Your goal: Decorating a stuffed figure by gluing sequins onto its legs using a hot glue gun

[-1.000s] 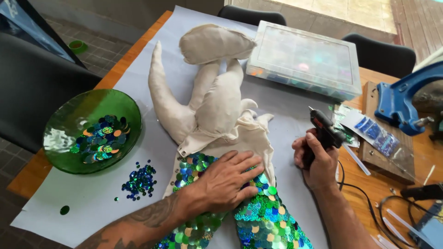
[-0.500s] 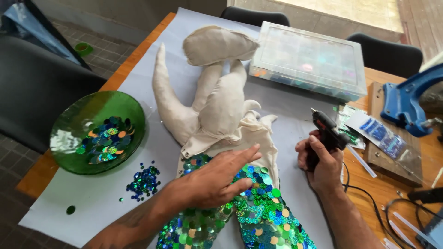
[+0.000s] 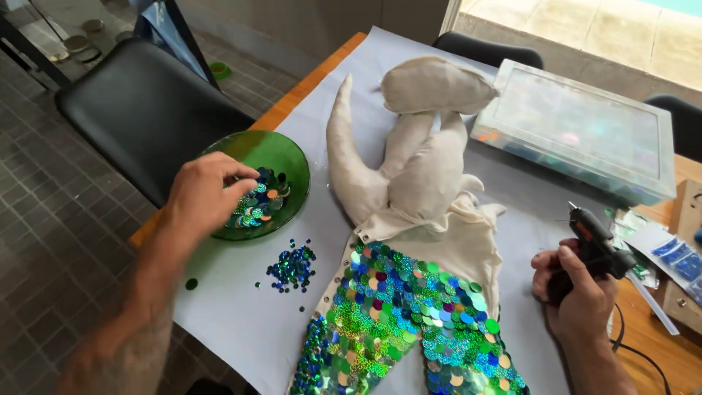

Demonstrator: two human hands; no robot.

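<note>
The left hand (image 3: 201, 194) reaches into the green glass bowl (image 3: 281, 157) at the left edge of the counter (image 3: 307, 77), its fingertips pinched together among the loose sequins (image 3: 259, 205) piled in the bowl; whether the grip has actually closed on a sequin cannot be told, since the fingertips hide it; the right hand (image 3: 578, 296) rests on the grey paper sheet (image 3: 241, 314) at the right, its grip wrapped firmly around the handle of a black glue gun (image 3: 596, 245) whose nozzle points up and away from the person; between the two hands lies a cream fabric doll (image 3: 424, 168), head away from the camera, with a tail (image 3: 402, 314) scaled in green, blue and orange sequins; a small heap of blue-green sequins (image 3: 291, 265) sits on the paper just below the bowl; a clear plastic storage box (image 3: 578, 128) stands beyond the doll on the right, and a black chair (image 3: 146, 110) stands beside the counter on the left.
</note>
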